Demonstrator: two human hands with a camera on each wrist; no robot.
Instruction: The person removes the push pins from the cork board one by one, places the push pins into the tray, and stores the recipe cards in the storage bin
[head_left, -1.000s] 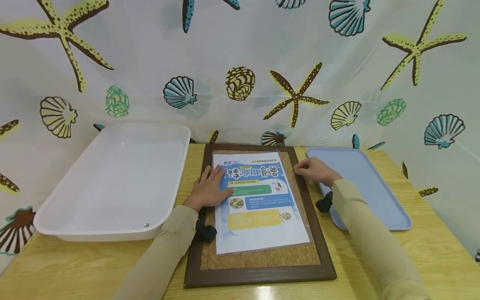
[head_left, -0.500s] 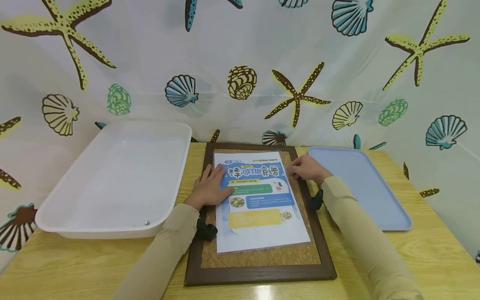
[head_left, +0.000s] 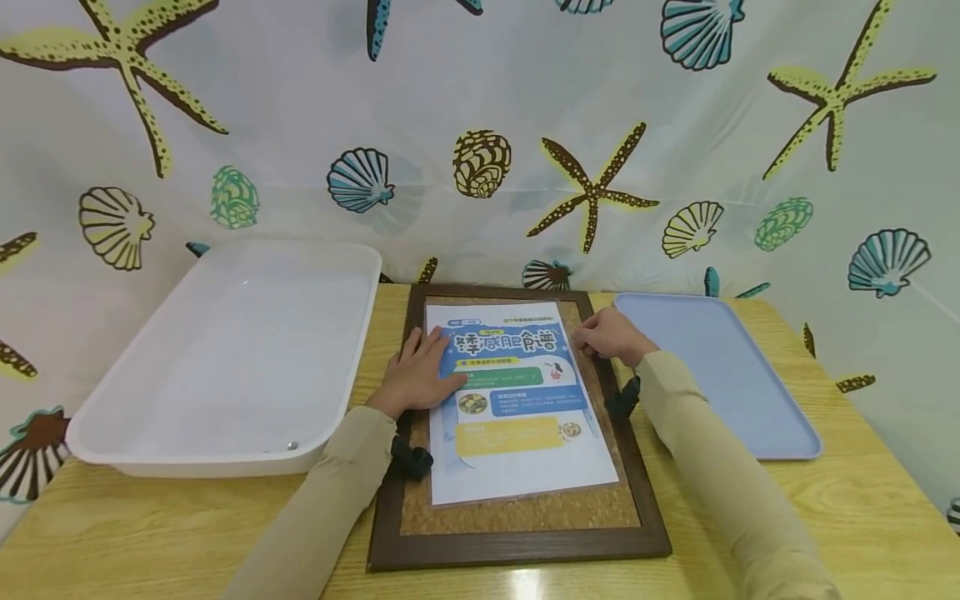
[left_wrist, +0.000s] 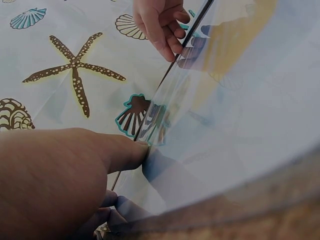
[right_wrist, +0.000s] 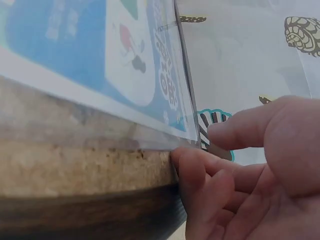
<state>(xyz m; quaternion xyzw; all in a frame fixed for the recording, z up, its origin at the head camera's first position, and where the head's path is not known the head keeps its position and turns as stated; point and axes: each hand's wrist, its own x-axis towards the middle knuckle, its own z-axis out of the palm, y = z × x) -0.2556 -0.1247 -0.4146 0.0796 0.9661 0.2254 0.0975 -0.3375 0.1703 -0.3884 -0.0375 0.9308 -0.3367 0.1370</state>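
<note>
A glossy printed poster in clear plastic lies on a cork board with a brown frame. It has a blue heading and green, blue and yellow text boxes. My left hand rests on its upper left side with fingers spread; in the left wrist view the thumb lies against the sheet. At the upper right edge of the poster is my right hand, fingers bent. The right wrist view shows those fingers at the plastic's corner, thumb apart, with nothing visible between them.
To the left stands a large white tray with a tiny shiny thing in it. A light blue tray lies to the right, partly behind my right forearm. Behind the wooden table hangs a shell-print cloth.
My right hand has moved left from the board's frame to the poster's right edge. The left hand has stayed in place on the poster.
</note>
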